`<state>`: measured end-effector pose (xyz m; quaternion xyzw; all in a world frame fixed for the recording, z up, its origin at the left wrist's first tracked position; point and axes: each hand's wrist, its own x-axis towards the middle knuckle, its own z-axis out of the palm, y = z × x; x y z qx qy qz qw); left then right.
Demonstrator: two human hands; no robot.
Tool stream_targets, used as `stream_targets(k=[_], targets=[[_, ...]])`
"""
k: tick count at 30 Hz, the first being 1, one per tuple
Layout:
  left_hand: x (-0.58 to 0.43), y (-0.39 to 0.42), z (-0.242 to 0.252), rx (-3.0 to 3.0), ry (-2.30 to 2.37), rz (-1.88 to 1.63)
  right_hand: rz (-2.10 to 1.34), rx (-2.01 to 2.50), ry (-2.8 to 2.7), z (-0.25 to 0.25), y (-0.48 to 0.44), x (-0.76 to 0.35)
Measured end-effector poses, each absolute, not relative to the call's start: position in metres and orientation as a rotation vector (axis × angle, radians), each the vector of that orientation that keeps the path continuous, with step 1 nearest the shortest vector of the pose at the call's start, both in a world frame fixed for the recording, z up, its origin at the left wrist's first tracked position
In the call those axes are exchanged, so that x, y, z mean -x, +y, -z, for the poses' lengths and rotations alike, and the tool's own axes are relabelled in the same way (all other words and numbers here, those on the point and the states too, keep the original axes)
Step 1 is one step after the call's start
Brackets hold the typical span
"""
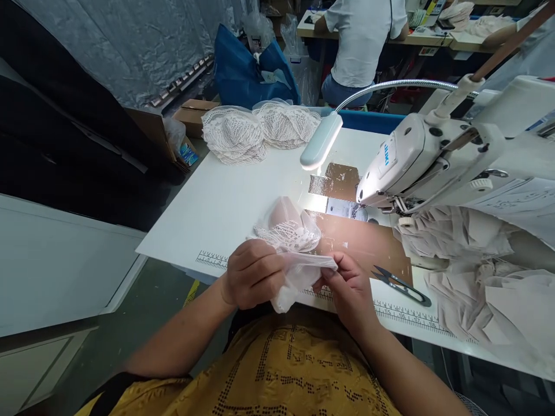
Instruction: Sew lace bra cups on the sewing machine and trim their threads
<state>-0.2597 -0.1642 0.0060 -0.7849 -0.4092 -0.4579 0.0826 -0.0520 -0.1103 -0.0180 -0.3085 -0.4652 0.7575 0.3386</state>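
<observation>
A pale lace bra cup piece (pixel 289 226) with sheer fabric lies at the front of the white sewing table, partly lifted over its edge. My left hand (pixel 255 274) is closed around the sheer fabric at its left side. Between the thumb and fingers of my right hand (pixel 350 284), the fabric's other end is pinched, so a strip stretches between both hands. Loose sheer material hangs below that strip. Just right of my right hand, black thread snips (pixel 402 285) rest on the table. Beyond them stands a white sewing machine (pixel 403 156).
Stacked lace cups (pixel 260 130) sit at the table's back left. Beige fabric pieces (pixel 498 300) are heaped on the right. A lamp (pixel 321 141) hangs over the table (pixel 182 222). Behind are a blue bag (pixel 243 75) and a seated person (pixel 358 40) at another table.
</observation>
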Motion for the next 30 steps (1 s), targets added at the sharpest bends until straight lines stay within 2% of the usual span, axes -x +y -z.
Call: stream_targets(k=[3, 6, 11, 15, 18, 20, 24, 30], targets=[[0.267, -0.171, -0.002, 2.179, -1.155, 1.339, -1.908, 0.812, -1.209, 0.022, -0.109, 0.051], [0.273, -0.176, 0.003, 2.056, -1.307, 1.374, -1.797, 0.816, -1.246, 0.023, -0.109, 0.052], [0.281, -0.184, 0.005, 1.748, -2.173, 1.575, -1.634, 0.788, -1.314, 0.023, -0.109, 0.052], [0.294, -0.196, 0.004, 1.732, -2.626, 2.068, -1.593, 0.797, -1.297, 0.021, -0.107, 0.052], [0.297, -0.204, 0.005, 1.816, -2.693, 2.439, -1.659, 0.846, -1.280, 0.019, -0.106, 0.053], [0.289, -0.205, 0.004, 1.910, -2.728, 2.400, -1.743, 0.858, -1.270, 0.019, -0.108, 0.053], [0.258, -0.197, -0.002, 2.051, -2.898, 2.091, -1.965, 0.820, -1.197, 0.024, -0.111, 0.056], [0.228, -0.186, -0.001, 1.954, -2.821, 2.405, -2.202, 0.773, -1.096, 0.025, -0.112, 0.063]])
